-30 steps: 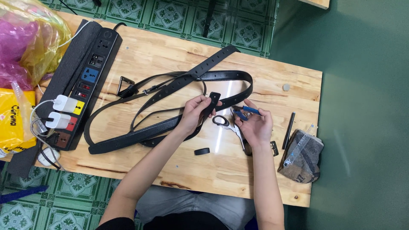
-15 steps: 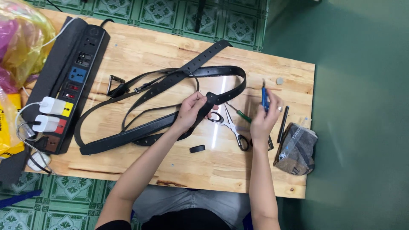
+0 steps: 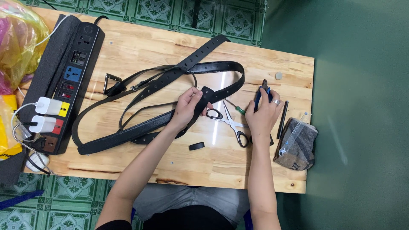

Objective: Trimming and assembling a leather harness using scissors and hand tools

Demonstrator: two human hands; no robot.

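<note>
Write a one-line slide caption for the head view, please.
Left hand grips a black leather belt while right hand holds blue-handled pliers.

Two black belts [image 3: 140, 130], one scissors [image 3: 230, 123], one pliers [image 3: 260, 94], one power strip [image 3: 70, 81], two white chargers [image 3: 46, 115], one belt loop [image 3: 196, 146]

A single head-worn camera looks almost straight down on the wooden tabletop [image 3: 140, 47] from above its near edge, far enough to take in all four edges. Green patterned floor tiles [image 3: 162, 10] show beyond the far edge, plain green floor [image 3: 362, 115] past the right edge.
</note>
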